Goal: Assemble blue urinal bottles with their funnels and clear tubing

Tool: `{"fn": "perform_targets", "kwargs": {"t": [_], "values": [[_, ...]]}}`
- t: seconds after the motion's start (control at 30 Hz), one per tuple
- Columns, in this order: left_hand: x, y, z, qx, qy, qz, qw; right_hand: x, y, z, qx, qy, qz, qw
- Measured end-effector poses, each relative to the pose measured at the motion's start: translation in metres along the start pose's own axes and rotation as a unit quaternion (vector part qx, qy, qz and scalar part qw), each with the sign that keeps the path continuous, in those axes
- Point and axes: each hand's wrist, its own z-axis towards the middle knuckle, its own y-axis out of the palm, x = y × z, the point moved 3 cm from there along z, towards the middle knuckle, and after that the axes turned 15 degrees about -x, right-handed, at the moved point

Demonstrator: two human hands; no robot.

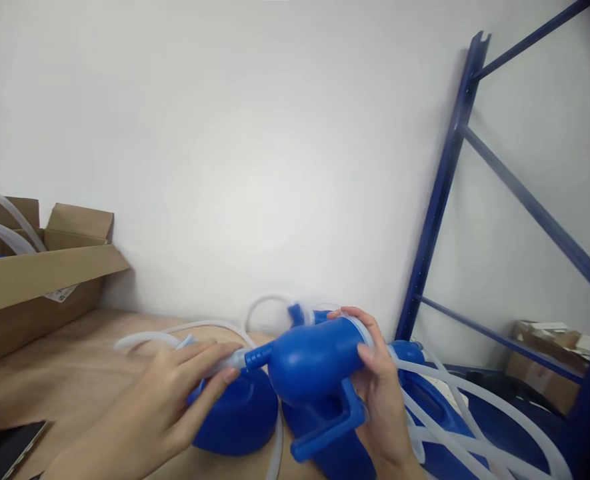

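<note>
Bottle [307, 360] at 6 o'clock; right hand [382, 367] grasping it by the rim [363, 331], 2 o'clock; left hand [195, 373] pinching tube [237, 361] at spout [259, 357], 9 o'clock. Carton [45, 270] well apart, 9 o'clock.

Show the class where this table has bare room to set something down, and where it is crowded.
Bare tabletop shows at the left, between the box, the phone and the left hand. It is crowded from there rightwards: the bottle in the right hand, other bottles around it, and tubes beyond.
</note>
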Motion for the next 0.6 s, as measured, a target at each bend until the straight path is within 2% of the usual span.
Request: {"fn": "perform_targets", "kwargs": {"t": [0.13, 0.27, 0.43, 0.6], "values": [[-0.0016, 0.0035, -0.0024, 0.015, 0.014, 0.029, 0.999, 0.0019, 0.0014, 0.002, 0.008, -0.046, -0.033, 0.998], [-0.0041, 0.0025, -0.003, 0.026, 0.015, 0.029, 0.999, 0.002, -0.0013, 0.0032, 0.053, -0.11, -0.071, 0.99], [-0.0039, 0.0022, -0.0049, 0.047, 0.03, 0.059, 0.997, 0.0059, -0.0031, 0.0044, 0.046, -0.101, -0.128, 0.986], [-0.0019, 0.0047, -0.0026, 0.047, 0.043, 0.071, 0.995, 0.007, -0.0055, 0.0042, 0.012, -0.099, -0.125, 0.987]]}}
